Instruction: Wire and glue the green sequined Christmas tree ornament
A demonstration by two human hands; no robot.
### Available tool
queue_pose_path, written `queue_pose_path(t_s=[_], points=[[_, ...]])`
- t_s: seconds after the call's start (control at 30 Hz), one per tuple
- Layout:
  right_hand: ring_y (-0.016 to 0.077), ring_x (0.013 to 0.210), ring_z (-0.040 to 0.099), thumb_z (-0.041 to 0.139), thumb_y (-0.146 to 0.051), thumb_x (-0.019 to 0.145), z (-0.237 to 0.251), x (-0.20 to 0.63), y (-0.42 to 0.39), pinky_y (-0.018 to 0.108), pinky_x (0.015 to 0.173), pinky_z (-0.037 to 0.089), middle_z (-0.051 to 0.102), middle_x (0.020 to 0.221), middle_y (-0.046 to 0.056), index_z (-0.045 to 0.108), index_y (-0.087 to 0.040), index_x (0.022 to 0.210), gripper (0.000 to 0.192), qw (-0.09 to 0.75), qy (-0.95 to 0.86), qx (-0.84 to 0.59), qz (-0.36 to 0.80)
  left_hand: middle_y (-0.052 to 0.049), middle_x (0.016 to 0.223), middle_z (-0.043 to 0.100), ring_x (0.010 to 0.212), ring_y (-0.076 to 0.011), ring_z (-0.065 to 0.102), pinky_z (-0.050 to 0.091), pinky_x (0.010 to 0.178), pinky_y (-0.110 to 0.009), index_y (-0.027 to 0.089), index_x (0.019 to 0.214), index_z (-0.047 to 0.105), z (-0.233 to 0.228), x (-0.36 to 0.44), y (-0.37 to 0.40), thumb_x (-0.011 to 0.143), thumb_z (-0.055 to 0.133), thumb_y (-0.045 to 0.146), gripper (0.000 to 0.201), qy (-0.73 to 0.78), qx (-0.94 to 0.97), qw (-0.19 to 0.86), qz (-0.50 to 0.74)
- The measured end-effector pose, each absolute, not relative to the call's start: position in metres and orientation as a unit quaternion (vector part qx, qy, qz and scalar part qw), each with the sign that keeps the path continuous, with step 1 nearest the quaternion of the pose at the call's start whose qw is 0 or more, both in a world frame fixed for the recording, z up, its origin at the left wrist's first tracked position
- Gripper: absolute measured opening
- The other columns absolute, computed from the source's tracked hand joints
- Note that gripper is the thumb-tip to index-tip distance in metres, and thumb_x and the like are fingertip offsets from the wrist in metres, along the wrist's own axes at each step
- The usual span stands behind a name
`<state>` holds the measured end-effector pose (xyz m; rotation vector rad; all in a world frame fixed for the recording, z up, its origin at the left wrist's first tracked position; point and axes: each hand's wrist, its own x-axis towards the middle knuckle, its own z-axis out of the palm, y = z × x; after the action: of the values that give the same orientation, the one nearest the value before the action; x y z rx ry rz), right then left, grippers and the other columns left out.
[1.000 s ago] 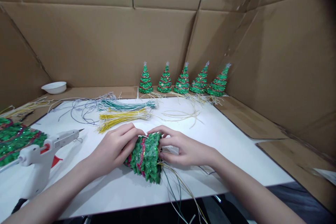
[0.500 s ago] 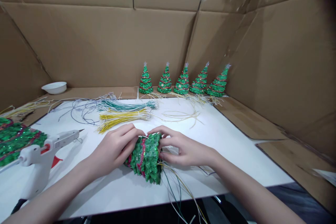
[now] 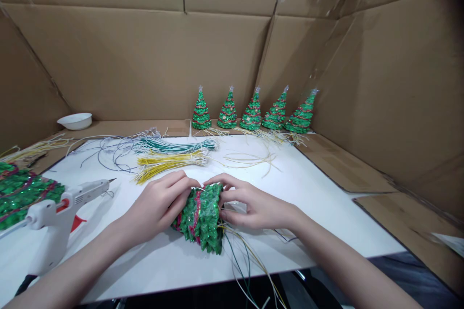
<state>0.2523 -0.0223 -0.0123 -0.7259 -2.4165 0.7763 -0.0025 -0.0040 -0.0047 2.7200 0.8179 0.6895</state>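
Tree (image 3: 203, 219) lies on its side, btm ctr of frame, on the white desk (image 3: 290, 169), base facing R. L hand (image 3: 163, 205) curled closed round its L end; R hand (image 3: 242, 203) half-curled at the base, fingers touching the rim, can't tell if it grips a wire. Wires (image 3: 232, 229) trail from base over desk's near edge. Glue gun (image 3: 58, 227) lower L, wire bundles (image 3: 170, 161) mid-frame, 5 small trees (image 3: 251, 112) above ctr-R.

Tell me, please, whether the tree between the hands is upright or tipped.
Tipped: the green tree lies on its side, base towards the right hand, wires trailing from there.
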Motion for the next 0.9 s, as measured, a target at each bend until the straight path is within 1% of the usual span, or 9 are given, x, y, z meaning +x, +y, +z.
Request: queue_pose_path(t_s=[0.2, 0.4, 0.9], points=[[0.0205, 0.119, 0.055, 0.058, -0.015, 0.089, -0.0120, 0.2514, -0.0229, 0.037, 0.102, 0.045, 0.053, 0.128, 0.011, 0.066, -0.017, 0.093, 0.009, 0.249, -0.885, -0.268, 0.287, -0.003, 0.091, 0.056, 0.082, -0.0163, 0.055, 0.042, 0.072, -0.027, 0.021, 0.110, 0.055, -0.0052, -0.0031, -0.0049, 0.101, 0.034, 0.014, 0.024, 0.280, 0.924, 0.114, 0.234], [0.0214, 0.118, 0.055, 0.059, -0.016, 0.089, -0.0125, 0.2524, -0.0230, 0.038, 0.102, 0.045, 0.053, 0.129, 0.011, 0.067, -0.017, 0.095, 0.010, 0.250, -0.885, -0.267, 0.289, -0.002, 0.091, 0.056, 0.082, -0.0162, 0.055, 0.042, 0.072, -0.026, 0.021, 0.110, 0.055, -0.0057, -0.0034, -0.0042, 0.101, 0.034, 0.015, 0.024, 0.280, 0.924, 0.116, 0.231], [0.0207, 0.118, 0.055, 0.058, -0.014, 0.089, -0.0136, 0.2518, -0.0230, 0.036, 0.102, 0.045, 0.053, 0.129, 0.012, 0.067, -0.016, 0.097, 0.012, 0.247, -0.889, -0.266, 0.281, -0.002, 0.092, 0.056, 0.083, -0.0164, 0.055, 0.041, 0.072, -0.027, 0.021, 0.110, 0.055, -0.0053, -0.0036, -0.0039, 0.102, 0.034, 0.015, 0.023, 0.282, 0.925, 0.114, 0.228]])
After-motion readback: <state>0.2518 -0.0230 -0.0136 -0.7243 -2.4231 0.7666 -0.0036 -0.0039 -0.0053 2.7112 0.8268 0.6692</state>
